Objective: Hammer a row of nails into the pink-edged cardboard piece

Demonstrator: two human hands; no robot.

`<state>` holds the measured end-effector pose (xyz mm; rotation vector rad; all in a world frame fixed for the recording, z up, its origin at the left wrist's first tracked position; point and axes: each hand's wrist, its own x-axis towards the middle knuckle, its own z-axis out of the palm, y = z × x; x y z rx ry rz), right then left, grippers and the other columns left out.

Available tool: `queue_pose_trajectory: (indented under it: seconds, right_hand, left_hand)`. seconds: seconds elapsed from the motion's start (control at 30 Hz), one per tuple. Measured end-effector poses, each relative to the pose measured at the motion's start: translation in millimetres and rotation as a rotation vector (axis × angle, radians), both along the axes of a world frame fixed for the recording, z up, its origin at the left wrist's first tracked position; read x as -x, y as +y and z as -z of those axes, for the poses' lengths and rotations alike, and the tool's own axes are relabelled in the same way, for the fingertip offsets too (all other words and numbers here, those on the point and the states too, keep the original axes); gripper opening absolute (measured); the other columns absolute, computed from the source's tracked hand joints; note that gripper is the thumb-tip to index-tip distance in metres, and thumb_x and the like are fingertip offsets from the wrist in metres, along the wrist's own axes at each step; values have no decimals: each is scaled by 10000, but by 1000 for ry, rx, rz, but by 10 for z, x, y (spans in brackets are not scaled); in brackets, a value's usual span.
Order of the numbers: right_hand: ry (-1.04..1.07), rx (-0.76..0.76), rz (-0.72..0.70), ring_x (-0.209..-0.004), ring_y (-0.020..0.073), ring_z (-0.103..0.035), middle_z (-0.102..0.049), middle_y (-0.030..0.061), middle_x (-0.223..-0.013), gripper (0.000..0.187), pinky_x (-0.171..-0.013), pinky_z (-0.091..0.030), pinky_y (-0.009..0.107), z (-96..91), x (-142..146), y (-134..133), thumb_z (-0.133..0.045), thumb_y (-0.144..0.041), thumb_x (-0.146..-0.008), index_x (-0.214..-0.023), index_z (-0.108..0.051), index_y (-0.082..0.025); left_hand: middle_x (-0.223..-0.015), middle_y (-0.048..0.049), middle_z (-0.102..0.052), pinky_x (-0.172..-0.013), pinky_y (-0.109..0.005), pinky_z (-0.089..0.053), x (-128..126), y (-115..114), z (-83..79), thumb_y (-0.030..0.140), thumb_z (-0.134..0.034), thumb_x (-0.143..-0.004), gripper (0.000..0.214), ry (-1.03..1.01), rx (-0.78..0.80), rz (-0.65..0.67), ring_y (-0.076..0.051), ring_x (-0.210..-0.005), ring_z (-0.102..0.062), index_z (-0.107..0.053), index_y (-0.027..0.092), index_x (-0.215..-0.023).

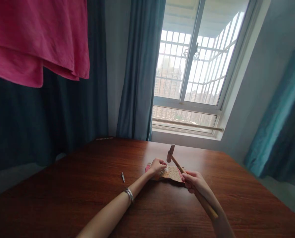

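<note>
My right hand [196, 183] is wrapped round the wooden handle of a hammer [179, 165]. The hammer's metal head is raised just above the fingertips of my left hand [158, 166]. Those fingers are pinched together over a flat tan piece [174, 172] with rows of small dark marks or holes and pink ends. A thin, nail-like piece [166, 163] seems to stand between the left fingertips, too small to name surely. The tan piece lies on the table, its near edge uneven, its left part covered by my left hand.
Slim metal pieces [123, 177] lie on the brown wooden table [88, 198] left of my left hand. Behind the table are a barred window [187, 66] and blue curtains [137, 72]. Pink cloth [38, 36] hangs at the upper left.
</note>
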<state>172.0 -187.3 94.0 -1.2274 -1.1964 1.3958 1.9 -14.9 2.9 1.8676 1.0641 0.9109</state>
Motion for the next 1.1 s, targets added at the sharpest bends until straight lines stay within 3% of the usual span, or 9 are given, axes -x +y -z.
queue_pose_trajectory:
  seconds: [0.87, 1.1]
  right_hand:
    - [-56, -38, 11, -390, 55, -384, -453, -38, -546, 294, -301, -268, 173, 38, 55, -8, -632, -428, -620, -644, -532, -153]
    - [-43, -45, 16, -382, 55, -369, -435, -42, -505, 297, -308, -267, 175, 39, 64, -20, -623, -434, -629, -631, -532, -151]
  left_hand:
    - [-652, -22, -649, -575, -207, -402, -21, 78, 108, 226, -597, -599, 179, -25, 8, 17, -135, -635, -576, -681, 108, -704]
    - [-666, -22, -654, -602, -205, -412, -12, 45, 70, 228, -596, -602, 182, -22, 15, 23, -135, -658, -583, -683, 108, -708]
